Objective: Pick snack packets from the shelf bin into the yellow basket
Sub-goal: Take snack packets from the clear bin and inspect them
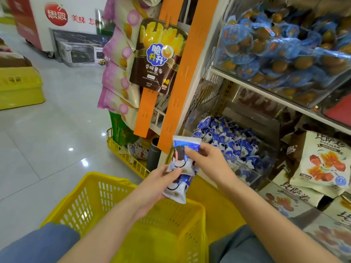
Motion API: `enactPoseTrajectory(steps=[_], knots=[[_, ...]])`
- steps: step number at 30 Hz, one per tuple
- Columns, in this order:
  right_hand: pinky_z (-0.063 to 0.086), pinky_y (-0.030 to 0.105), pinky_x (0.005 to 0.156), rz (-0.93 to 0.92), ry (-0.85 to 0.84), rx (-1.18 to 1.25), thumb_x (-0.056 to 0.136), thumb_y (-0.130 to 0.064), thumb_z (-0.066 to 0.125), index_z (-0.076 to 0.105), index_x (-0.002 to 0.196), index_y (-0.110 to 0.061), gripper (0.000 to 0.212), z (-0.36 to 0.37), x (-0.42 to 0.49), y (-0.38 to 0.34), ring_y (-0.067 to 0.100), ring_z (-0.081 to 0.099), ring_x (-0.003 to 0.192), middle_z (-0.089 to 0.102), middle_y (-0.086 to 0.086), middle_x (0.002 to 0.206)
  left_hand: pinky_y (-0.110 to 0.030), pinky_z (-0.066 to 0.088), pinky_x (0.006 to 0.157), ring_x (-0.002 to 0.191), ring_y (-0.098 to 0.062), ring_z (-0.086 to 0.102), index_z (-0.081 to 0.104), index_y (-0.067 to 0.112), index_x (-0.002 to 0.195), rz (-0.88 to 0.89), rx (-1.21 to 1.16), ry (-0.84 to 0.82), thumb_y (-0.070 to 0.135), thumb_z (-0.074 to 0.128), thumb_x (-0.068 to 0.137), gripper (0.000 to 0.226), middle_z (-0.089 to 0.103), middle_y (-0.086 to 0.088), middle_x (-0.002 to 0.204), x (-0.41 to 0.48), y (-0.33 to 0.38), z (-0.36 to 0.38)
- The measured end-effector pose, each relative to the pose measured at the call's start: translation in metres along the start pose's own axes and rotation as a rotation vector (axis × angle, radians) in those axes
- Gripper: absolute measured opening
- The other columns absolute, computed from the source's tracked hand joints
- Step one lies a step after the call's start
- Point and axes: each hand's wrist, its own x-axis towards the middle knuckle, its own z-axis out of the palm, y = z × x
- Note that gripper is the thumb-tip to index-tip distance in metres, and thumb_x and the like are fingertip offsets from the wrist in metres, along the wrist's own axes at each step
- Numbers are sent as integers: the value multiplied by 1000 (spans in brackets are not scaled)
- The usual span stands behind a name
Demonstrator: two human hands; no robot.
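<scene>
The left hand [158, 184] grips the lower snack packet [177, 192]; its fingers are hidden behind the wrapper. The upper snack packet [187, 144] is pinched at one edge by the right hand [207, 160]. Whether further packets sit between the two cannot be told. The wrappers are glossy blue-and-white film with crimped ends. Both packets are held over the far rim of the yellow basket [91, 202], a perforated plastic lattice partly covered by the forearms. The clear-walled shelf bin [266, 130] stands just beyond. Open tiled floor [57, 139] lies to the left.
</scene>
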Motion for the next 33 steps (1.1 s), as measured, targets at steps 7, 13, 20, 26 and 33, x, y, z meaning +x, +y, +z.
enactPoseTrajectory(steps=[7, 13, 20, 26, 33], knots=[[55, 26, 57, -19, 492, -22, 88, -26, 62, 57, 84, -1, 26, -67, 53, -8, 10, 68, 59, 63, 10, 76, -39, 48, 90, 97, -17, 65, 52, 20, 113, 75, -111, 217, 15, 61, 88, 27, 69, -1, 106, 1, 11, -10], [55, 26, 56, 355, 245, -456, 87, -25, 65, 56, 82, -5, 22, -78, 96, 19, 15, 64, 59, 64, 9, 79, -45, 46, 93, 103, -20, 62, 47, 16, 120, 127, -190, 313, 12, 61, 87, 36, 66, -2, 111, 9, 22, -14], [47, 28, 56, 378, 60, -684, 87, -25, 65, 33, 55, -15, 46, -56, 117, 28, 30, 67, 67, 50, 10, 52, -48, 45, 97, 106, -21, 61, 47, 17, 121, 118, -168, 308, 13, 62, 87, 38, 65, -2, 113, 17, 26, -15], [54, 29, 77, 326, 13, -511, 88, -22, 62, 34, 52, -15, 47, -45, 129, 36, 26, 68, 74, 46, 1, 43, -38, 49, 91, 102, -16, 63, 46, 21, 118, 122, -109, 312, 15, 63, 86, 36, 65, -1, 112, 23, 28, -17], [55, 27, 71, 330, 126, -424, 95, -35, 48, 57, 115, 1, 43, -51, 110, 29, 23, 67, 87, 66, 12, 103, -43, 46, 98, 106, -16, 62, 49, 17, 126, 78, -13, 275, 19, 62, 87, 40, 64, -2, 115, 27, 25, -15]])
